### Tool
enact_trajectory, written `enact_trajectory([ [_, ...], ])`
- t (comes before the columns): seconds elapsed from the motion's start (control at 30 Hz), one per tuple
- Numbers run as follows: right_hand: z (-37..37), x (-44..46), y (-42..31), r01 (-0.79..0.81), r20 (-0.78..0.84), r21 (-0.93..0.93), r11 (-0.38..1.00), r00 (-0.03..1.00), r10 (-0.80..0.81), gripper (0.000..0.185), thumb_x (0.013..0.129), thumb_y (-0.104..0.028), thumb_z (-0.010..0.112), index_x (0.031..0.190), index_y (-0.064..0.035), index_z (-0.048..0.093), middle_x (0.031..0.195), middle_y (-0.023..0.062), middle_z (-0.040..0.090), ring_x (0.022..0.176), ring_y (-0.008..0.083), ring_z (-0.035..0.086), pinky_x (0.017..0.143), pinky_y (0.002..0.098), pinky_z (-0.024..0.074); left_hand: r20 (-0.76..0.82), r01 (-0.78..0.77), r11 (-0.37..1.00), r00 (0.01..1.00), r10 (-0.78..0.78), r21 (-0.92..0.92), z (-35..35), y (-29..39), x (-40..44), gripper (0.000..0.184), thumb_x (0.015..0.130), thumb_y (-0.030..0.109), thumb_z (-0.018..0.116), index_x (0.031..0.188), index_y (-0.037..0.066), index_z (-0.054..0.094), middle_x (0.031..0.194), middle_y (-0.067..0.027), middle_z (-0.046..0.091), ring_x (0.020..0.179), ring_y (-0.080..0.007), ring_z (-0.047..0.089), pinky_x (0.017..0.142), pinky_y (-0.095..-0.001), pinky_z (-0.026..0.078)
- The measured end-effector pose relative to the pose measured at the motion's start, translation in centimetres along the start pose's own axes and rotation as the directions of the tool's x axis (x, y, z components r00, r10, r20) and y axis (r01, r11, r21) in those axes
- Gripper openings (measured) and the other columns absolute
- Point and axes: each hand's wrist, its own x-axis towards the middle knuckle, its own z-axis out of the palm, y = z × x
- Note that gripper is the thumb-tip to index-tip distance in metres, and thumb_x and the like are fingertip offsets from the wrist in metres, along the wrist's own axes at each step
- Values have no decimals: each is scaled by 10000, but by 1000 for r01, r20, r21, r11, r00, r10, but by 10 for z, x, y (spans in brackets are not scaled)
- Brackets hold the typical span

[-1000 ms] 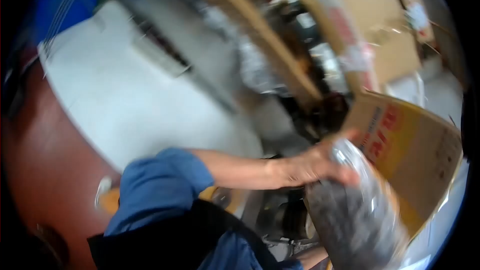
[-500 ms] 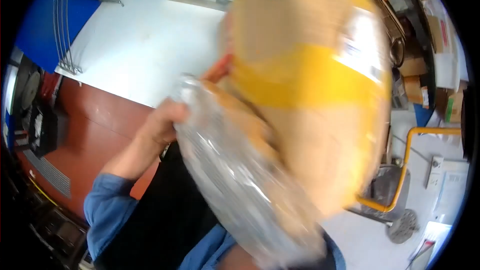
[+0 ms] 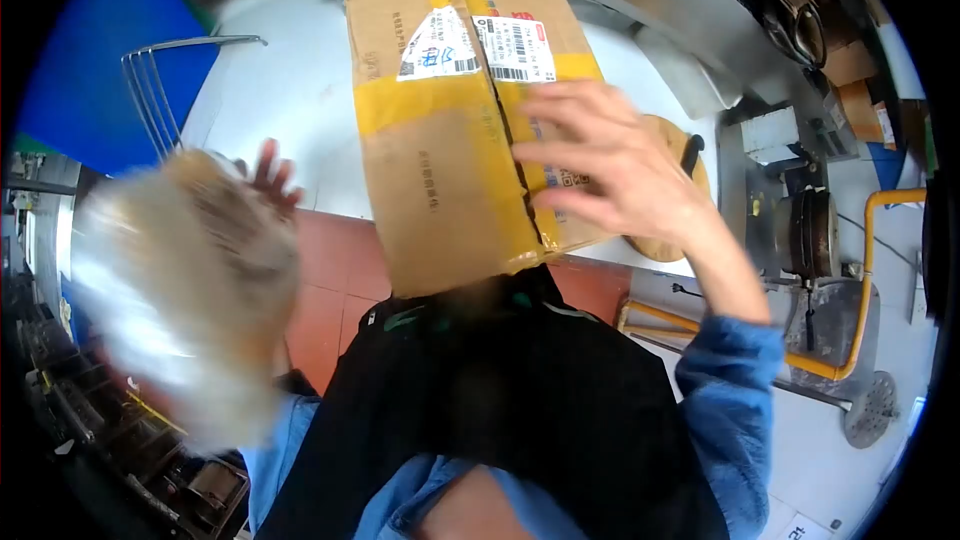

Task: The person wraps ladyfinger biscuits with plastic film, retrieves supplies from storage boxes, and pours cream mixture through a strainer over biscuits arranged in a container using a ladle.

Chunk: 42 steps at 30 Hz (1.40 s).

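Note:
A cardboard box (image 3: 420, 210) with yellow tape and two white labels sits on the white table, its front overhanging the near edge. A dark narrow gap runs between its top flaps. Fingers spread, my right hand (image 3: 620, 165) is over the right flap; whether it touches the cardboard I cannot tell. On the left, my left hand (image 3: 275, 180) carries a clear plastic bag (image 3: 190, 290) with something brownish inside. The bag is smeared by motion and hides most of that hand, whose fingertips show at its upper right edge.
A round wooden board (image 3: 655, 240) with a black-handled tool lies right of the box on the white table (image 3: 300, 120). A wire rack (image 3: 150, 90) and a blue panel (image 3: 80, 70) stand at left. A yellow pipe (image 3: 865, 310) and pans are at right.
The box, earlier raised and blurred close to me, now rests on the table. The plastic bag has swung away to the left. My right hand has come into view over the box.

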Motion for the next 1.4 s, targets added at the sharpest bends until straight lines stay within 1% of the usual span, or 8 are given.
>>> enact_trajectory([
  [0.23,-47,39,-3,403,479,-82,911,818,-319,388,798,-394,589,645,-38,613,678,122,591,791,283,596,742,398,461,-197,-85,989,974,108,123,184,-45,99,409,888,277,561,1207,27,506,1233,-188,518,1160,-321,493,983,-495,418],
  [0.37,-128,16,5,-142,535,-275,951,799,274,477,758,-473,669,848,-7,619,725,129,638,784,269,626,688,337,505,-140,64,978,989,-36,200,178,-95,146,424,906,338,535,1213,46,515,1189,-158,570,1069,-275,578,911,-438,488],
  [0.47,-119,-49,97,-542,484,506,671,823,299,913,672,-696,596,1231,13,459,1077,159,607,924,243,620,800,359,516,-317,93,854,945,87,512,181,-137,150,392,854,324,627,1105,29,568,1046,-94,638,944,-167,630,850,-329,514],
  [0.57,-97,-62,124,-277,235,944,178,945,227,1033,683,-681,619,1393,-11,282,1258,131,502,1117,188,507,843,310,506,-400,219,709,911,98,671,176,-160,152,412,847,311,643,1122,16,560,1061,-96,630,959,-166,619,843,-300,501],
  [0.73,-77,-53,104,-549,409,779,304,812,417,545,710,-101,731,1204,2,525,1119,59,589,998,120,539,913,247,402,-381,258,603,921,82,755,168,-180,153,437,860,312,631,1134,-18,545,1071,-101,614,972,-162,588,822,-296,484],
  [0.87,-106,-37,94,-479,268,625,616,874,406,419,713,-106,724,1092,-28,564,981,42,631,915,110,573,859,252,436,-230,194,-188,953,-197,963,182,-141,130,458,847,408,620,1004,-22,610,869,-120,634,912,-207,587,969,-360,389],
  [1.0,-131,-19,74,-317,92,308,897,948,303,456,737,-57,704,1162,-41,538,988,57,653,868,131,619,772,252,490,52,-308,-858,948,-315,410,200,-138,102,456,775,442,658,899,4,632,733,-126,574,877,-256,558,1010,-445,326],
  [1.4,-7,57,46,445,201,-444,778,895,-398,213,727,-110,613,920,-39,562,716,124,614,702,297,630,612,389,521,359,-251,-475,921,149,843,200,-47,47,341,791,271,580,596,5,498,1221,-257,527,1254,-351,385,1038,-456,254],
])
